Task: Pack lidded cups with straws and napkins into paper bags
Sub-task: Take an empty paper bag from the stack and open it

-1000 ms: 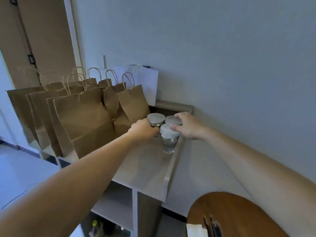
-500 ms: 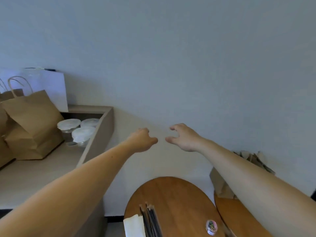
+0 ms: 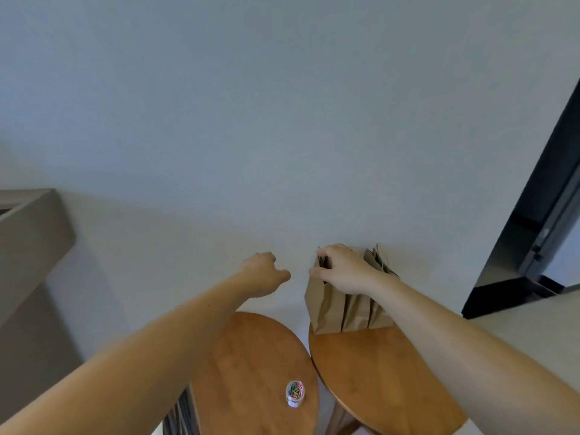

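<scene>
**Paper bags gripped at the top by the right hand**

A bundle of folded brown paper bags (image 3: 339,306) is seen standing upright at the back of the right table (image 3: 383,381), against the wall (image 3: 282,120). Its top edge is pinched by the right hand (image 3: 343,270), with the fingers curled over the rim and the thumb on the near face. Half a second ago this hand was held empty in mid-air and the bags were only partly seen at the right edge.

The left hand (image 3: 263,273) is kept in the air just left of the bags, not touching them. Its fingers are loosely curled, its thumb is stretched towards the bundle, and nothing is held, much as before.

The view has been swung to the right. Only a corner of the shelf unit (image 3: 31,227) is left at the left edge, and the lidded cups on it are no longer shown. A small clear jar of coloured paper clips (image 3: 294,393) is seen on the left table (image 3: 251,356). A dark door frame (image 3: 546,199) has been brought into view on the right.
</scene>
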Tool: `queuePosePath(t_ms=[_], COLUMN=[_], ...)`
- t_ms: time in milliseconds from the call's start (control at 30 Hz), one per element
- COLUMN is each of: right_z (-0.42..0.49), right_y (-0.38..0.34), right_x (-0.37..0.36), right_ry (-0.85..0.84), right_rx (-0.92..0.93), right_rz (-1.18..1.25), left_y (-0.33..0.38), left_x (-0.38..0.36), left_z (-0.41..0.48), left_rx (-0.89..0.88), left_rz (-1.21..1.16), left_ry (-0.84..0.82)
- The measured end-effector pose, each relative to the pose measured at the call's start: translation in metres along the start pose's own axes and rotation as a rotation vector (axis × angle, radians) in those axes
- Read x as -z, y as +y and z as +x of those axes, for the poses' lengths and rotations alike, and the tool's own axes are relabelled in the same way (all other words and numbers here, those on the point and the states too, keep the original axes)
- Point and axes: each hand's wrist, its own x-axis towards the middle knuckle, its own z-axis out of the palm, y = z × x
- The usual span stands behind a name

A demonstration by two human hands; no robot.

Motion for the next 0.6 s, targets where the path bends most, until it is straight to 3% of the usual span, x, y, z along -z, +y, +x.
queuePosePath(t_ms=[600], right_z=[0.067], right_y=[0.188], right_x=[0.006], right_ry=[0.068], right_rx=[-0.343], right_rz=[0.097], left_y=[0.106], left_x=[-0.114], left_z=[0.194], left_rx=[-0.24], left_rz=[-0.05], left_ry=[-0.211])
